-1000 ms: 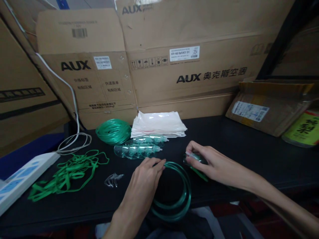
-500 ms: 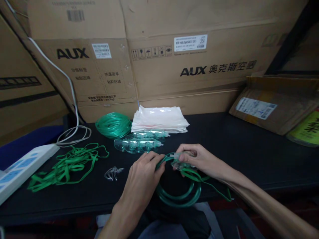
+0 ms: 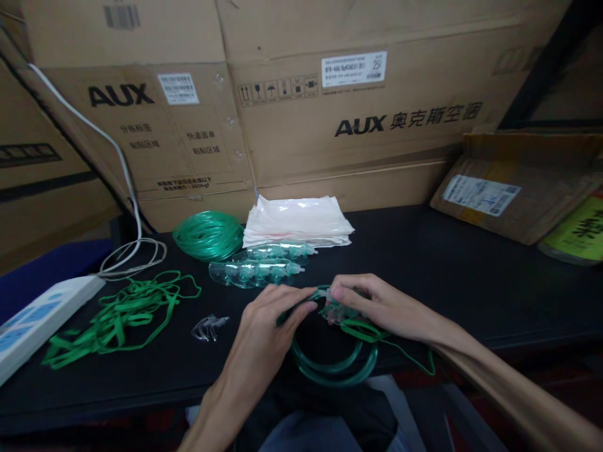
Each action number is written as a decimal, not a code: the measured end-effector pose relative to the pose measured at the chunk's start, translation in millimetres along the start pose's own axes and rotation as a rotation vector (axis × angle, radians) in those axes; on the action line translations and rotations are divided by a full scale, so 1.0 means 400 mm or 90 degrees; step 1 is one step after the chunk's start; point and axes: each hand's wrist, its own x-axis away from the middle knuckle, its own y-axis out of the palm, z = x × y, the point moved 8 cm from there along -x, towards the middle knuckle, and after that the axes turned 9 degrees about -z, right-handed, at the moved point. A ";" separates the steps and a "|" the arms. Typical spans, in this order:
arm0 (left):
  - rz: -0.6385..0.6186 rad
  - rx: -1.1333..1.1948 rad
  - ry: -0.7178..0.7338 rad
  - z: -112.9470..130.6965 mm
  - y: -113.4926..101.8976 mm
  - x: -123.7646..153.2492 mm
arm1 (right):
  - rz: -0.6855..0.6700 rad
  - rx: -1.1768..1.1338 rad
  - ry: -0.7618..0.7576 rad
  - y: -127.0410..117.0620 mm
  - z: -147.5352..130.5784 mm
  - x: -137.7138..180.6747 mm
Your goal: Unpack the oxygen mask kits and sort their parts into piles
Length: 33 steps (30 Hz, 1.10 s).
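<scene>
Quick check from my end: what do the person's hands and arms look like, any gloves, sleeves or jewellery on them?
Both are bare. The left hand and right hand wear no gloves, and no rings show on the fingers. The forearms are uncovered as far as the frame shows: no sleeves, watch or wristband in view. No markings are visible.

A clear mask (image 3: 340,309), seemingly joined to coiled green tubing (image 3: 335,364), at the table's near edge.

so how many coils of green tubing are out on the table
2: one bundled coil at the back, left of the white bag stack; one coil at the near edge under both hands. Its end is hidden by fingers.
</scene>
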 end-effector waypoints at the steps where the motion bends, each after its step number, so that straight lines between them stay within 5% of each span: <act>1: -0.003 0.010 0.000 -0.001 0.000 0.000 | -0.003 0.008 -0.004 0.000 -0.002 -0.001; 10: -0.051 0.103 0.026 -0.007 0.012 0.003 | -0.078 -0.052 -0.002 0.003 0.016 -0.010; 17: -0.033 0.086 -0.023 -0.021 0.001 0.001 | -0.006 -0.061 0.006 -0.006 0.022 -0.009; 33: -0.083 0.072 -0.015 0.000 0.016 0.002 | -0.060 0.008 0.008 0.000 0.023 -0.006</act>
